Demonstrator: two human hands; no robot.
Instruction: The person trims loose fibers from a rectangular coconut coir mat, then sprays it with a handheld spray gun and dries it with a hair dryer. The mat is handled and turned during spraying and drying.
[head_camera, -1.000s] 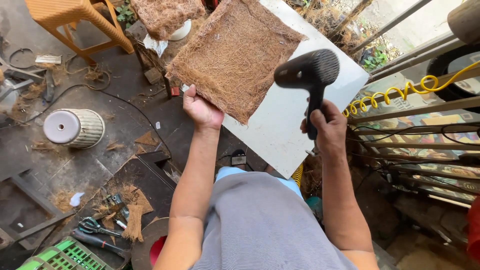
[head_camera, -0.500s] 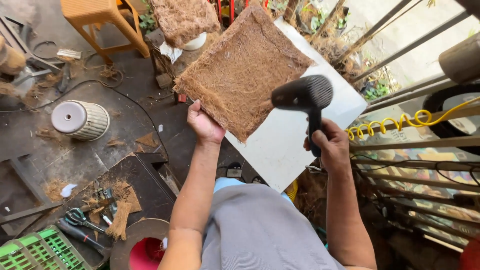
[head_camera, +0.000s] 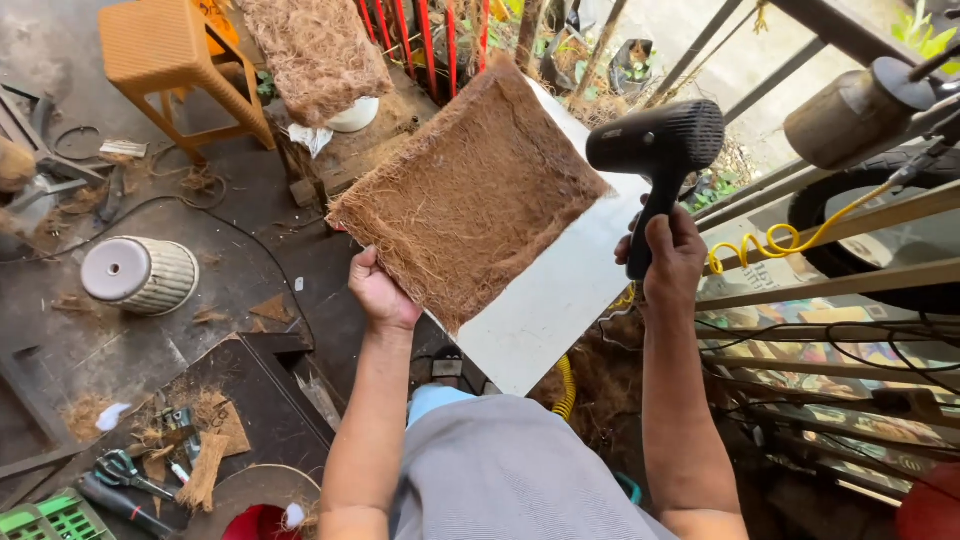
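The left hand (head_camera: 383, 295) is clamped on the lower edge of a square coir mat (head_camera: 468, 195), holding it up in the centre of the frame, tilted, with its fibrous face toward the camera. The right hand (head_camera: 668, 255) is wrapped around the handle of a black dryer (head_camera: 655, 150) at centre right, its barrel pointing left toward the mat's right edge. Against the frames a second and half a second ago, mat and dryer both sit lower and nearer the middle of the view, and the dryer's nozzle has closed in on the mat; the work looks like blowing air across the fibre. Behind the mat lies a white board (head_camera: 560, 300). A second mat (head_camera: 315, 50) shows at the top, an orange stool (head_camera: 165, 55) at upper left, an upturned pot (head_camera: 140, 275) at left, scissors (head_camera: 125, 470) at lower left.
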